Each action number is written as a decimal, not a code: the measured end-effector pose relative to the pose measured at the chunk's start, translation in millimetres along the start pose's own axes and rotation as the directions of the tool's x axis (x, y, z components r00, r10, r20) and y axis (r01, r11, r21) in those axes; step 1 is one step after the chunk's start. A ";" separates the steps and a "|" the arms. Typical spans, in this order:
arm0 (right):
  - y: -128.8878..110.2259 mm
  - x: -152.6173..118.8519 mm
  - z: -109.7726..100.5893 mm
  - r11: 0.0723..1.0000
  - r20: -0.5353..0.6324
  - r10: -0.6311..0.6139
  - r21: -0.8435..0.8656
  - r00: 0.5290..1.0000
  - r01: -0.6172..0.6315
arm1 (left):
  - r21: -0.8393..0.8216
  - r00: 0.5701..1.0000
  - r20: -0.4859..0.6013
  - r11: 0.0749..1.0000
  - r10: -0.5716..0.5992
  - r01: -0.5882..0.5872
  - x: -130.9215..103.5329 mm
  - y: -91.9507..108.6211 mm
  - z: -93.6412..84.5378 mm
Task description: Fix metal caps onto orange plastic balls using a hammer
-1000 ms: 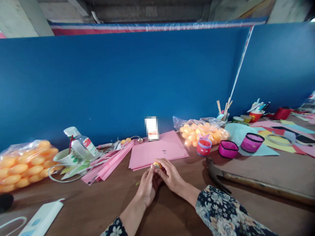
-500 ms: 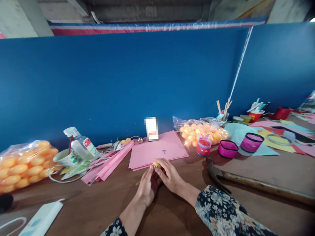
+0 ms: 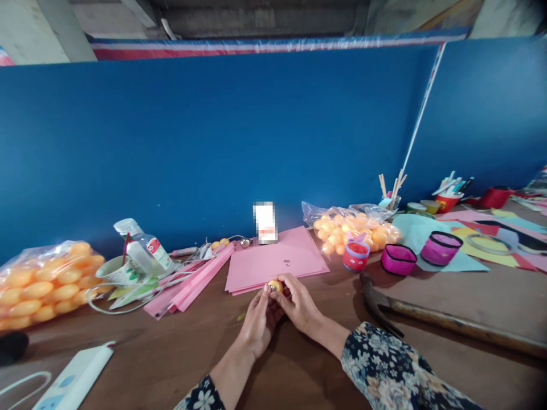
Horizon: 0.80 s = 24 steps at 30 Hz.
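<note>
A small orange-yellow ball (image 3: pixel 276 286) with a shiny detail on its near side is held between both hands at the near edge of the pink paper stack (image 3: pixel 273 265). My left hand (image 3: pixel 257 324) is closed on its left side, thumb up against it. From the right, my right hand (image 3: pixel 299 304) grips the same ball with curled fingers. The fingers cover part of the ball. Tiny dark-and-white pieces (image 3: pixel 286 262) lie on the pink paper.
A hammer (image 3: pixel 444 316) lies at the right. Bags of orange balls (image 3: pixel 43 287) sit left and centre-right, near magenta bands (image 3: pixel 399 260) and a red cup (image 3: pixel 356 255). Bottle (image 3: pixel 149 253), cables and pink strips (image 3: pixel 200 279) are at left; a power strip (image 3: pixel 74 376) is nearer.
The ball has turned slightly between the fingers, showing more of its orange-yellow side. Both hands stay in nearly the same place; the whole view has shifted slightly.
</note>
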State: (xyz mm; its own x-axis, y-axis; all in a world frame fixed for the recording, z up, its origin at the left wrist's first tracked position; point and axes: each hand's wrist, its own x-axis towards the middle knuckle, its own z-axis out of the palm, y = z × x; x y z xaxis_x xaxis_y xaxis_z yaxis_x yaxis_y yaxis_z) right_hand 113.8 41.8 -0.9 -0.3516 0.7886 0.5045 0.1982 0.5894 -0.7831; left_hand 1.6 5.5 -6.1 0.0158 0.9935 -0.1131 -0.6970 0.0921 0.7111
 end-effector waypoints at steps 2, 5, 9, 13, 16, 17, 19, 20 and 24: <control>-1.1 0.1 -0.8 1.000 0.007 -0.005 0.001 1.000 0.005 | 0.003 1.000 0.011 1.000 0.001 -0.001 0.0 -0.5 0.0; -2.4 0.4 -1.9 1.000 0.015 -0.003 0.002 1.000 0.003 | 0.006 1.000 0.017 1.000 -0.008 0.008 0.2 -0.2 0.6; -2.2 0.8 -1.9 1.000 0.031 0.000 0.009 1.000 0.000 | 0.000 1.000 0.015 1.000 -0.004 0.004 0.4 0.6 1.0; -1.0 0.5 -0.8 1.000 0.018 -0.018 -0.016 1.000 0.018 | -0.018 1.000 0.002 1.000 -0.006 0.006 0.0 0.7 2.0; -1.2 0.4 -0.5 0.997 0.020 -0.045 -0.056 0.999 0.046 | -0.035 1.000 -0.001 0.999 -0.012 0.012 -0.7 1.3 3.5; -1.2 0.4 -0.4 0.996 0.019 -0.046 -0.070 0.999 0.047 | -0.039 1.000 0.000 0.999 -0.017 0.017 -0.9 1.6 3.8; -0.5 0.6 -0.2 0.995 0.015 -0.036 -0.089 0.999 0.037 | -0.041 1.000 0.006 0.999 -0.026 0.027 -1.2 2.2 4.1; 0.2 0.6 0.0 0.995 0.016 -0.029 -0.094 0.999 0.030 | -0.040 1.000 0.010 0.999 -0.030 0.030 -1.3 2.3 4.0; 4.1 0.1 1.3 0.997 0.032 -0.025 -0.079 0.999 0.027 | -0.035 0.999 0.016 0.999 -0.031 0.032 -1.1 1.7 3.1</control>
State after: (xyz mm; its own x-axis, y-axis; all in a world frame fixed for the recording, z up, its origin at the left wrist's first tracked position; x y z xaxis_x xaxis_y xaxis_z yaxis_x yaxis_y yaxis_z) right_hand 113.4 44.1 -4.6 -0.3856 0.7678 0.5116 0.2601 0.6225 -0.7381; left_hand 2.6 4.8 -2.7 0.0491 0.9910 -0.1243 -0.7210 0.1213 0.6823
